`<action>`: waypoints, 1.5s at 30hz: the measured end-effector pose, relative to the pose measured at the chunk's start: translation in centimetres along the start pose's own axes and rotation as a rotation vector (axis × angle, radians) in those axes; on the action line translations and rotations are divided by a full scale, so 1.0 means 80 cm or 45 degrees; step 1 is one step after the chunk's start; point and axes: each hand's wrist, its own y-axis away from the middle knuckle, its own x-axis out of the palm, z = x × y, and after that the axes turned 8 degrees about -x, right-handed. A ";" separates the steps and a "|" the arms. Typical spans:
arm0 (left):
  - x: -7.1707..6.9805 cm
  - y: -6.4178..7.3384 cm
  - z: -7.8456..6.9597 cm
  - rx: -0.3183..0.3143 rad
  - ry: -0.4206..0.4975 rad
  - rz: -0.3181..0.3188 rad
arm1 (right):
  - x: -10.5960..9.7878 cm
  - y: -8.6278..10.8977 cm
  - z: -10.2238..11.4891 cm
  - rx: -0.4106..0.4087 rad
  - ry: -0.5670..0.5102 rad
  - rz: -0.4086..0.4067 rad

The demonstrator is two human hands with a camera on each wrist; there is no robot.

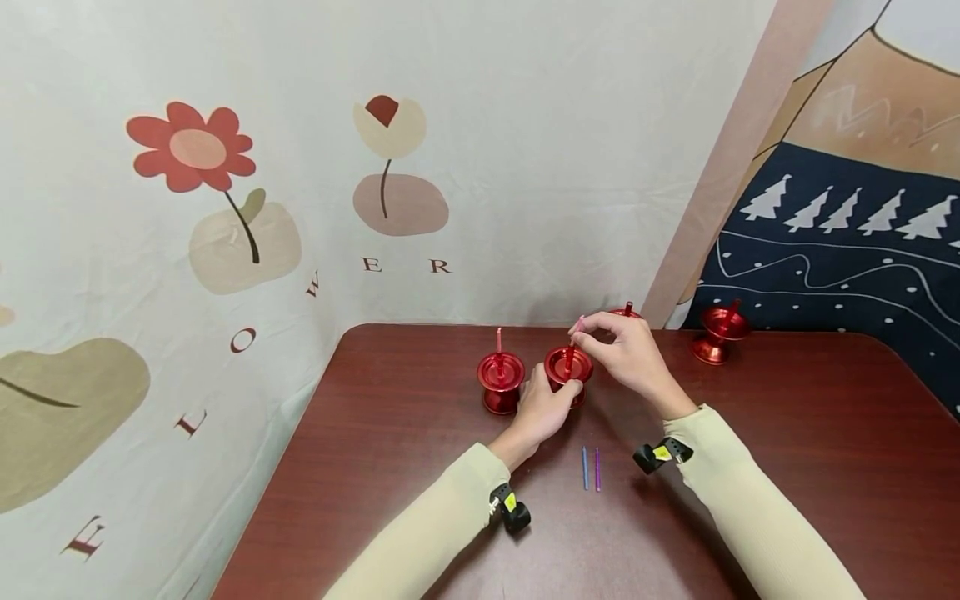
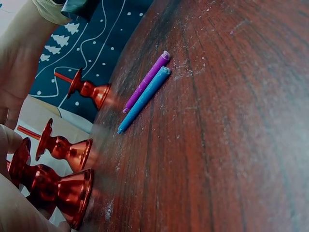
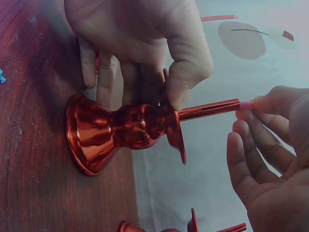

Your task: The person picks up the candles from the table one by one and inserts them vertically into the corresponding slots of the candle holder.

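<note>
My left hand [image 1: 542, 407] grips a shiny red metal candle holder [image 3: 140, 125] by its dish and stem, thumb on the dish's near side. It stands upright on the table. My right hand [image 1: 628, 354] pinches a pink candle [image 3: 246, 105] between thumb and fingertips, at the mouth of the holder's thin upright tube [image 3: 210, 111]. How deep the candle sits in the tube is hidden. Close on the left stands a second red holder [image 1: 501, 372] with a pink candle [image 1: 499, 337] upright in it. A blue candle [image 2: 145, 100] and a purple candle [image 2: 147, 82] lie side by side nearer the person.
Behind my right hand stands another red holder [image 1: 628, 309], mostly covered in the head view. Farther right is one more red holder [image 1: 722, 333], its tube without a visible candle. The dark wooden table [image 1: 375, 417] ends at a printed cloth [image 1: 525, 167] behind.
</note>
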 end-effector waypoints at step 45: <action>-0.011 0.018 -0.009 0.029 -0.011 -0.014 | -0.018 0.032 -0.004 0.222 0.049 0.139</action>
